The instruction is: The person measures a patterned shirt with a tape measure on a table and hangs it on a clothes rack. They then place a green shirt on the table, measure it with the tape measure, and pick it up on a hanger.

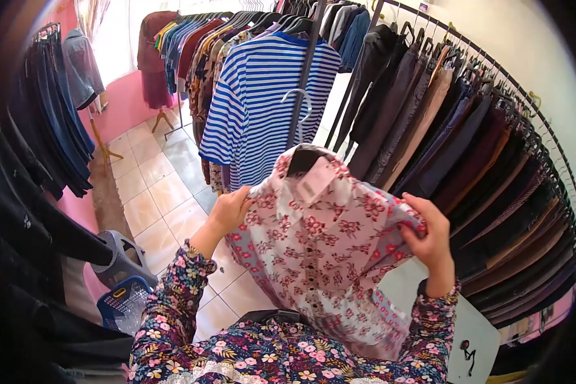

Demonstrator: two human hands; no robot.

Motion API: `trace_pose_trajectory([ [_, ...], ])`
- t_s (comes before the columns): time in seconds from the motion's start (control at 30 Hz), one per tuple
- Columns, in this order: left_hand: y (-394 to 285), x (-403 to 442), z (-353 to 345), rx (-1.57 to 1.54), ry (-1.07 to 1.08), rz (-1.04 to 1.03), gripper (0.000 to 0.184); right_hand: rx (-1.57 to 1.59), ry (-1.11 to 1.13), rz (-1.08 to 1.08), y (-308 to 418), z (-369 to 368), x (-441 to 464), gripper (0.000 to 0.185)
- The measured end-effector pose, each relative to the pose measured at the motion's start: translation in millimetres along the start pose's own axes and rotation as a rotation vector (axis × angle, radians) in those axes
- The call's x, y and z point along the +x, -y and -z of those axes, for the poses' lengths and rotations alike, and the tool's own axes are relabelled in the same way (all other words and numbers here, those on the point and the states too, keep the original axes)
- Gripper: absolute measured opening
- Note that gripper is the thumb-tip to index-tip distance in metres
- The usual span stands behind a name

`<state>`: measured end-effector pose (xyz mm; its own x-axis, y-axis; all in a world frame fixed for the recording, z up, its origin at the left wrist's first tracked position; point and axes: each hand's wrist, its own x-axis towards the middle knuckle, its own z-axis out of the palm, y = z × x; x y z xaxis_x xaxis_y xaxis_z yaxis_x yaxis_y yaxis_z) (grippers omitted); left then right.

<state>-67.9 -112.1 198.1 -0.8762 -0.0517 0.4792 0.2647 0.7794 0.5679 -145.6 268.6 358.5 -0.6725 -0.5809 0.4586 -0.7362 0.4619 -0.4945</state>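
A white shirt with red flowers (313, 249) hangs in front of me on a hanger, whose pale hook (304, 102) rises above the collar. A pale tag (313, 182) shows at the neck. My left hand (229, 210) is closed on the shirt's shoulder on the left side. On the other side my right hand (427, 232) grips the sleeve near the shoulder, thumb and fingers pinching the cloth. Buttons run down the shirt's front. Its lower part reaches close to my body, over a white tabletop (467, 333).
A blue-and-white striped shirt (272, 96) hangs on a rack just beyond. Dark trousers (454, 153) fill a curved rack at right. At left are jeans (54, 115), a grey basket (118, 256) and a blue basket (125, 304) on the tiled floor (153, 185).
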Motion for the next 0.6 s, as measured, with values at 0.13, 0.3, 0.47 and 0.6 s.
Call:
trace_pose_trajectory([
  [0.13, -9.0, 46.9, -17.2, -0.007, 0.071, -0.078, 0.018, -0.078, 0.034, 0.013, 19.2, 28.1, 14.8, 0.041],
  [0.3, 2.4, 101.0, -18.3, -0.002, 0.064, -0.177, 0.017, -0.299, 0.064, -0.024, 5.7, 8.1, 43.3, 0.036],
  [0.47, -16.7, 127.8, -7.4, -0.023, -0.105, -0.27, 0.027, -0.529, -0.094, -0.019, 13.9, 18.8, 36.1, 0.04],
  [0.6, -15.1, 125.2, -37.2, 0.05, -0.133, -0.395, 0.058, -0.735, -0.176, -0.084, 17.2, 58.9, 63.2, 0.039],
])
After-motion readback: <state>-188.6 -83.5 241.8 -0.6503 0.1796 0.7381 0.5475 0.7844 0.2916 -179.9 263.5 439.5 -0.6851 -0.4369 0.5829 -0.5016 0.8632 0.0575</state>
